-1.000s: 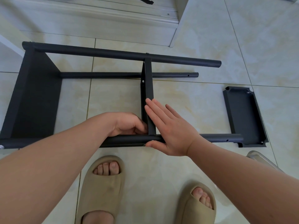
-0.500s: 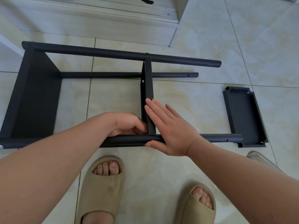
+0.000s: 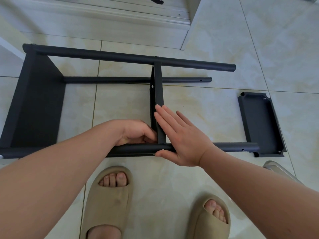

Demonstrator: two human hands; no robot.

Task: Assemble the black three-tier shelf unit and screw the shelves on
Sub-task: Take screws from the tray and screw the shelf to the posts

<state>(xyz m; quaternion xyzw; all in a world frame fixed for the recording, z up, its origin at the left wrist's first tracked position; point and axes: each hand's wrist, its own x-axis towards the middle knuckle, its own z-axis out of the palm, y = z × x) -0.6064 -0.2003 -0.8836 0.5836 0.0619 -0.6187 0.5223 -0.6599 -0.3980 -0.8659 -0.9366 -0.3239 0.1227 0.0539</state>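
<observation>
Nearest the person, two slippers [image 3: 107,200] stand on the tiled floor [image 3: 207,104], just short of the middle shelf [image 3: 158,94]. That shelf stands on edge between the poles of the frame, which lies on its side. The near pole [image 3: 233,146] crosses the shelf's near end, and a small screw [image 3: 162,149] shows at that joint.

The hands are close together, one on each side of the shelf. The left hand [image 3: 136,132] is curled into the corner on the shelf's left; whether it pinches anything there cannot be told. The right hand [image 3: 179,135] lies flat with straight fingers against the shelf's right face, thumb under the pole.

An end shelf [image 3: 38,104] is already fixed well to the left of the middle shelf. A loose shelf [image 3: 259,121] lies well to its right, past the pole ends. Two far poles [image 3: 120,56] meet the shelf's far end.

The parts look like painted metal: stiff, probably light, smooth enough to slide on tile, with thin edges. The best hold is likely on the flat face or the pole, close to the joint.
</observation>
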